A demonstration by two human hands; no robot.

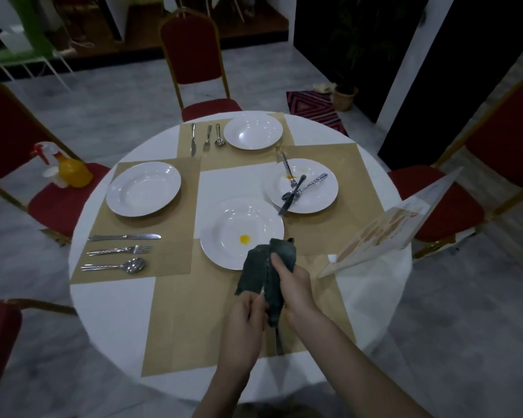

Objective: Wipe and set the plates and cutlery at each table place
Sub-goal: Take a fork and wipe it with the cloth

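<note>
Over the near placemat [194,327], my left hand [244,321] grips a piece of cutlery [262,289] whose metal barely shows. My right hand [293,285] presses a dark green cloth [267,267] around it. Just beyond sits a white plate [224,236] with a yellow stain. At the right, another stained plate [314,200] carries a fork, spoon and knife [293,188]. The left plate [142,188] and far plate [252,131] look clean. A knife, fork and spoon [118,251] lie in a row near the left plate, and another set [206,138] lies by the far plate.
The round white table [109,312] has red chairs around it. A yellow spray bottle [70,171] lies on the left chair's seat. A laminated card [390,227] stands at the table's right edge, close to my right hand.
</note>
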